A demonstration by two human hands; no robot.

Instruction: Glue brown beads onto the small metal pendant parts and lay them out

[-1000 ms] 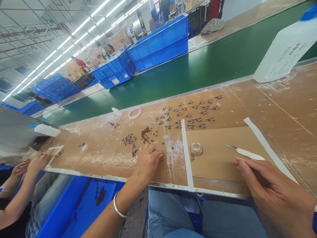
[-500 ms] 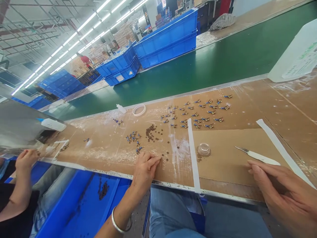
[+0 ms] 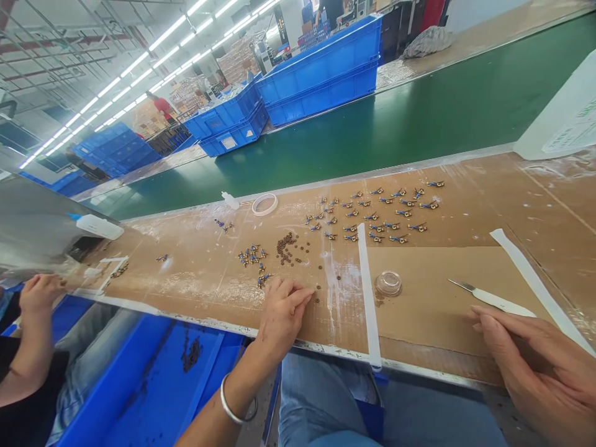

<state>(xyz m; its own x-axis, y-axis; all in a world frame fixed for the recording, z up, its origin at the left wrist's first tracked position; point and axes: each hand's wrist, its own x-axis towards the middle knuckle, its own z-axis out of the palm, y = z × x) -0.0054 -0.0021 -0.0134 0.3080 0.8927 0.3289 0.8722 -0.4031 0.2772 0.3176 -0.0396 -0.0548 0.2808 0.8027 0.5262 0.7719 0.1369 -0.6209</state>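
My left hand (image 3: 285,313) rests on the brown tabletop, thumb and index finger pinched down where a small brown disc was visible just before; the fingertips hide it. Other brown discs (image 3: 318,287) lie loose beside those fingertips, and a heap of them (image 3: 285,248) sits just beyond. Left of the heap is a cluster of tiny blue and yellow figures (image 3: 252,253). My right hand (image 3: 535,357) hovers low over the cardboard at right, thumb against the fingers; anything between them is hidden. A white-handled knife (image 3: 503,302) lies just beyond it.
Several more figures (image 3: 382,211) lie in rows at the back. A clear round cup (image 3: 388,284) stands on the cardboard sheet (image 3: 428,329) between white tape strips (image 3: 369,304). Behind runs a green conveyor (image 3: 326,139) with blue crates (image 3: 321,81) past it. At left is another person's hand (image 3: 41,292).
My left hand has moved slightly right and away from me, its fingertips now covering one loose disc. My right hand keeps its pose. The whole view has shifted a little.
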